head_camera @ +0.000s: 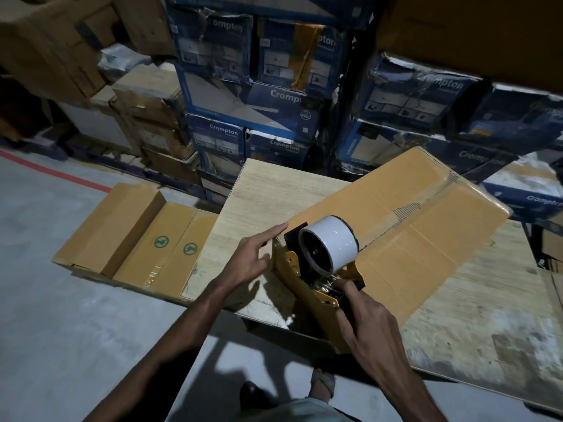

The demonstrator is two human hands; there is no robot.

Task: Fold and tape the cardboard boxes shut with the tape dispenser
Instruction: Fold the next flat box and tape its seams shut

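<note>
A long brown cardboard box point(405, 236) lies diagonally on a pale wooden table point(274, 190), its top flaps folded shut along a centre seam. At the box's near end sits a yellow and black tape dispenser point(326, 254) with a white tape roll. My right hand point(368, 327) grips the dispenser's black handle. With straight fingers, my left hand point(259, 254) presses against the near left corner of the box.
A second brown box point(134, 239) with green symbols lies on the grey floor left of the table. Stacks of blue printed cartons point(259, 86) and brown cartons point(152, 117) line the back. A red line point(54, 172) marks the floor.
</note>
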